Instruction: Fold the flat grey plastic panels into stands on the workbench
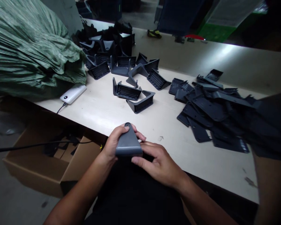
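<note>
A dark grey plastic part [130, 140], roughly triangular with a small hole near its narrow tip, is held between both hands at the table's front edge. My left hand [113, 140] wraps its left side, thumb resting by the hole and fingertips showing past the far right edge. With thumb and fingers, my right hand [155, 159] grips the lower right corner. The part's underside is hidden. Beyond the hands, two U-shaped dark plastic brackets [141, 103] with ribbed faces lie on the table.
More brackets [121, 65] crowd the table's back left. Flat dark plates [208, 107] are heaped at the right, beside a person's arm [271, 184]. A green woven sack [32, 50] and a cabled white power bank [73, 93] sit left. An open cardboard box [37, 175] stands below.
</note>
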The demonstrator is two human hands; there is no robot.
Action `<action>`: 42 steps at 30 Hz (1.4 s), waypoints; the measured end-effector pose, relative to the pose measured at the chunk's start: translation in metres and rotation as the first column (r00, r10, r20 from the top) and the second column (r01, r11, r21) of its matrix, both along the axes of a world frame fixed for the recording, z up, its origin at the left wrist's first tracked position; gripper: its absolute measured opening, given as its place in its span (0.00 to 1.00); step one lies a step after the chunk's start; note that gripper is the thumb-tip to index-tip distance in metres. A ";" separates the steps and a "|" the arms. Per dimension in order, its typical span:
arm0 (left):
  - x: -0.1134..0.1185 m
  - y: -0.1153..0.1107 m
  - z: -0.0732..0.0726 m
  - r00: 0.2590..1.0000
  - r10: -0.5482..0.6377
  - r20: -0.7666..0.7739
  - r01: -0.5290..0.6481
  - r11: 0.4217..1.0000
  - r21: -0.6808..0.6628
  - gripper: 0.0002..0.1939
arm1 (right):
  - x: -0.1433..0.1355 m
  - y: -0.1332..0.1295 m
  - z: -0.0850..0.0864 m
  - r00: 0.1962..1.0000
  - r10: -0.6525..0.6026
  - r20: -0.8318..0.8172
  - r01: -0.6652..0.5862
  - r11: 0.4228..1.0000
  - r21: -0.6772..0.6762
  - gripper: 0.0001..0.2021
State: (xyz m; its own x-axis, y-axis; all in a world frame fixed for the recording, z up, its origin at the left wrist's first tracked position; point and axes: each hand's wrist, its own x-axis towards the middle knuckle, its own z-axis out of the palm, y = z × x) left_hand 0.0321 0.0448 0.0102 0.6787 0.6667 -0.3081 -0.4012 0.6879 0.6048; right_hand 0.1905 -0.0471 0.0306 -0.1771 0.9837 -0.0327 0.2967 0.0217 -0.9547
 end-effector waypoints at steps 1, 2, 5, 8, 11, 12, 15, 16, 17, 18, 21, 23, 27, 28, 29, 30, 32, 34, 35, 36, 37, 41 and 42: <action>0.003 -0.002 0.001 1.000 0.026 -0.011 -0.025 0.999 0.031 0.10 | -0.002 0.000 -0.001 0.998 -0.016 -0.058 0.015 1.000 -0.020 0.09; 0.006 -0.004 0.002 0.998 0.056 -0.025 -0.055 0.997 0.063 0.09 | -0.004 0.000 -0.003 0.992 -0.037 -0.121 0.033 0.999 -0.039 0.10; 0.012 -0.010 0.002 0.981 0.180 -0.068 -0.169 0.975 0.142 0.08 | -0.014 -0.001 -0.011 0.949 -0.145 -0.280 0.134 0.989 -0.058 0.11; 0.014 -0.014 0.003 0.961 0.253 -0.109 -0.229 0.954 0.192 0.09 | -0.023 -0.002 -0.018 0.910 -0.212 -0.355 0.221 0.975 -0.017 0.10; 0.013 -0.015 0.003 0.958 0.264 -0.111 -0.235 0.947 0.219 0.09 | -0.025 0.000 -0.019 0.906 -0.224 -0.361 0.240 0.971 0.001 0.10; 0.013 -0.015 0.003 0.958 0.267 -0.104 -0.241 0.948 0.209 0.09 | -0.024 0.001 -0.018 0.909 -0.220 -0.354 0.232 0.973 -0.008 0.10; 0.014 -0.013 0.003 0.956 0.285 -0.073 -0.277 0.955 0.102 0.09 | -0.020 0.007 -0.014 0.920 -0.202 -0.335 0.187 0.979 -0.077 0.12; 0.014 -0.011 0.003 0.956 0.288 -0.056 -0.286 0.957 0.050 0.09 | -0.017 0.008 -0.013 0.925 -0.200 -0.323 0.177 0.979 -0.100 0.13; 0.014 -0.009 0.004 0.957 0.289 -0.038 -0.289 0.957 -0.006 0.09 | -0.014 0.009 -0.012 0.932 -0.202 -0.301 0.178 0.978 -0.107 0.13; 0.013 -0.006 0.005 0.956 0.293 -0.022 -0.294 0.954 -0.066 0.09 | -0.010 0.009 -0.012 0.942 -0.202 -0.269 0.182 0.978 -0.099 0.12; 0.010 0.004 0.008 0.941 0.338 -0.020 -0.332 0.908 -0.255 0.08 | 0.002 0.006 -0.012 0.971 -0.187 -0.152 0.177 0.981 -0.076 0.13; 0.006 0.009 0.007 0.926 0.373 -0.048 -0.366 0.865 -0.343 0.08 | 0.008 0.004 -0.013 0.978 -0.181 -0.102 0.172 0.980 -0.096 0.14; -0.002 0.010 -0.008 0.937 0.321 -0.139 -0.350 0.865 -0.360 0.11 | 0.012 0.004 -0.013 0.973 -0.202 -0.112 0.191 0.976 -0.100 0.14; -0.005 0.006 -0.014 0.934 0.312 -0.175 -0.355 0.869 -0.345 0.13 | 0.013 0.005 -0.013 0.971 -0.202 -0.128 0.190 0.976 -0.103 0.14; -0.008 0.002 -0.020 0.926 0.314 -0.209 -0.369 0.870 -0.327 0.14 | 0.014 0.006 -0.012 0.969 -0.200 -0.144 0.184 0.976 -0.115 0.13; -0.012 -0.004 -0.026 0.918 0.323 -0.232 -0.384 0.868 -0.314 0.14 | 0.017 0.006 -0.012 0.967 -0.195 -0.161 0.173 0.975 -0.139 0.14; -0.021 -0.018 -0.037 0.923 0.316 -0.218 -0.374 0.868 -0.327 0.13 | 0.023 0.008 -0.013 0.960 -0.185 -0.209 0.137 0.965 -0.224 0.14; -0.030 -0.033 -0.046 0.960 0.243 -0.137 -0.278 0.873 -0.400 0.14 | 0.028 0.011 -0.016 0.947 -0.185 -0.262 0.090 0.937 -0.337 0.16; -0.034 -0.039 -0.050 0.977 0.200 -0.079 -0.214 0.872 -0.441 0.16 | 0.029 0.013 -0.018 0.939 -0.189 -0.287 0.065 0.918 -0.391 0.17; -0.037 -0.044 -0.052 0.984 0.175 -0.024 -0.165 0.864 -0.475 0.19 | 0.029 0.016 -0.019 0.933 -0.194 -0.303 0.046 0.900 -0.434 0.17; -0.040 -0.046 -0.054 0.985 0.170 0.018 -0.139 0.856 -0.497 0.23 | 0.029 0.020 -0.021 0.931 -0.203 -0.303 0.044 0.888 -0.459 0.18; -0.058 -0.036 -0.042 0.940 0.336 0.052 -0.269 0.828 -0.492 0.29 | 0.024 0.037 -0.022 0.965 -0.232 -0.119 0.175 0.914 -0.365 0.22; -0.066 -0.031 -0.034 0.913 0.405 0.050 -0.335 0.815 -0.473 0.28 | 0.024 0.042 -0.022 0.965 -0.255 -0.067 0.221 0.920 -0.323 0.24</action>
